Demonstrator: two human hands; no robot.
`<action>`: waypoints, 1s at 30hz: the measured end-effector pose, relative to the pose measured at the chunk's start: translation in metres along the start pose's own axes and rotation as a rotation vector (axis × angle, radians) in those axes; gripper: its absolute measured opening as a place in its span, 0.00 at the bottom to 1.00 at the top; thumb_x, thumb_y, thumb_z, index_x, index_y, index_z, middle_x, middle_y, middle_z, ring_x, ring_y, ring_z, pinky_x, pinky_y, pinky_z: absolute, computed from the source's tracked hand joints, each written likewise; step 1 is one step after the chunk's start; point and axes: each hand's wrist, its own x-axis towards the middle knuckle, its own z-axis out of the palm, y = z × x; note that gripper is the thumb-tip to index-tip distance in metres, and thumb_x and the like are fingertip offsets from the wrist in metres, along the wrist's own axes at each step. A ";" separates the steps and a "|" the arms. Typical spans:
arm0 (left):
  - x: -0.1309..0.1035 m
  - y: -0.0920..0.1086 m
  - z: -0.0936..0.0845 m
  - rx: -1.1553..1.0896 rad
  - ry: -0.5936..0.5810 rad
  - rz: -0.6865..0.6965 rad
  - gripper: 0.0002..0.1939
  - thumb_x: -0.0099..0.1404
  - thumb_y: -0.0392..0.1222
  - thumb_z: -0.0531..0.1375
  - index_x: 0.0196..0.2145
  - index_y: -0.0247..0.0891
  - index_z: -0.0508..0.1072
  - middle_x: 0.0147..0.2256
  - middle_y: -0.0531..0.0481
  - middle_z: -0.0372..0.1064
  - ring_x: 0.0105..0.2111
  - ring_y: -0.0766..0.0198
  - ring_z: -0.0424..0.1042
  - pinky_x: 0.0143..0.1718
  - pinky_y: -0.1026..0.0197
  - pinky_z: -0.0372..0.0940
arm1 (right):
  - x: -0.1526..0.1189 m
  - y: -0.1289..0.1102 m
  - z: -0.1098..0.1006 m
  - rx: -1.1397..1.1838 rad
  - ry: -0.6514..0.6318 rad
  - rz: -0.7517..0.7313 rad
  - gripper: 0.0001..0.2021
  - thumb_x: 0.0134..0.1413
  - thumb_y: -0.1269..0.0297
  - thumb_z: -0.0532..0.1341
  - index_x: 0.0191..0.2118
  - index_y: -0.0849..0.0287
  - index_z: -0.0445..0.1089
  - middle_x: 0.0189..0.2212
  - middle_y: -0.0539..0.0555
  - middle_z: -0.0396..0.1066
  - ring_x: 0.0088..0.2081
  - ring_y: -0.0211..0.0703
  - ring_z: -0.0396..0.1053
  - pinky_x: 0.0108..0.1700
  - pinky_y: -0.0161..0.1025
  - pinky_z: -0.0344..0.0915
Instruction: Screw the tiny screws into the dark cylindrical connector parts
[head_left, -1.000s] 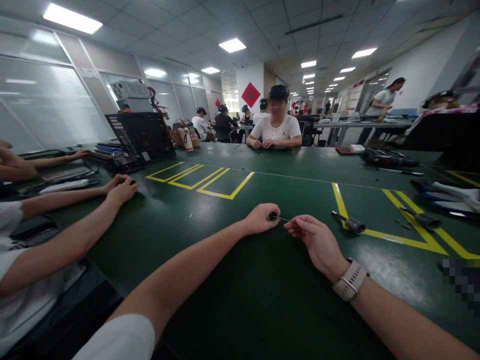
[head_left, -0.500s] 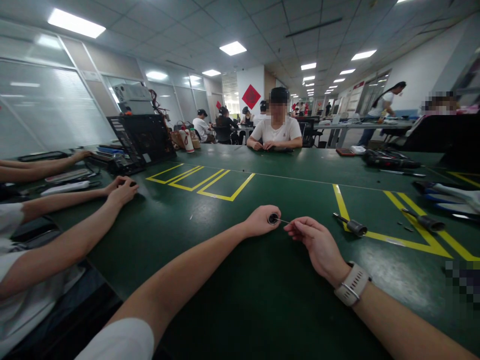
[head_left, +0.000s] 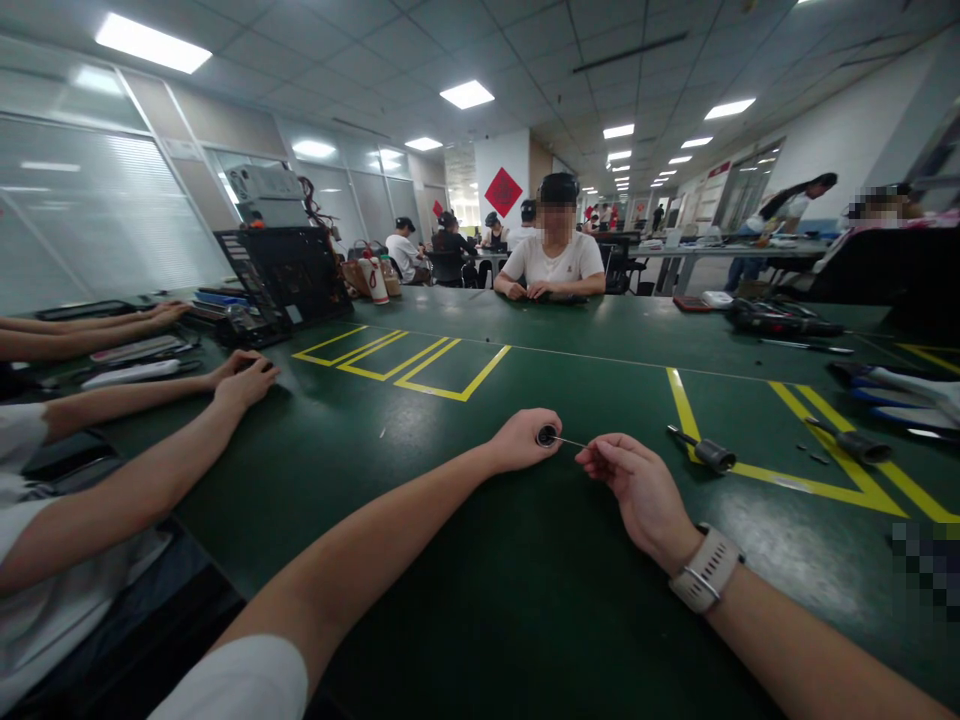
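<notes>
Left hand (head_left: 523, 440) fisted around black handle (head_left: 546, 436), right hand (head_left: 637, 487) pinching thin bit (head_left: 571, 442)

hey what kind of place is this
Probably an open-plan workshop or training room: long green worktable marked with yellow tape boxes, screwdriver handles lying about, an open computer case, people seated at benches.
</notes>
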 end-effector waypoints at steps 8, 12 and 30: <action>0.000 0.001 0.001 0.003 0.031 -0.019 0.04 0.56 0.38 0.58 0.27 0.35 0.67 0.27 0.53 0.65 0.27 0.68 0.64 0.31 0.65 0.60 | -0.001 0.000 0.001 -0.022 -0.017 0.004 0.06 0.44 0.60 0.65 0.27 0.56 0.72 0.27 0.52 0.74 0.30 0.42 0.66 0.35 0.41 0.60; 0.000 0.001 0.000 0.001 0.036 -0.021 0.04 0.56 0.38 0.59 0.27 0.35 0.67 0.27 0.53 0.65 0.27 0.68 0.64 0.31 0.65 0.59 | -0.002 -0.001 0.003 -0.034 -0.033 -0.001 0.07 0.43 0.59 0.65 0.27 0.56 0.73 0.27 0.52 0.74 0.30 0.42 0.66 0.35 0.40 0.60; 0.001 0.000 0.000 -0.018 0.068 -0.080 0.05 0.55 0.38 0.59 0.26 0.35 0.66 0.25 0.55 0.63 0.27 0.68 0.63 0.29 0.66 0.59 | -0.003 0.002 0.002 -0.131 -0.044 -0.025 0.09 0.45 0.56 0.65 0.31 0.56 0.73 0.35 0.53 0.74 0.34 0.44 0.67 0.37 0.41 0.60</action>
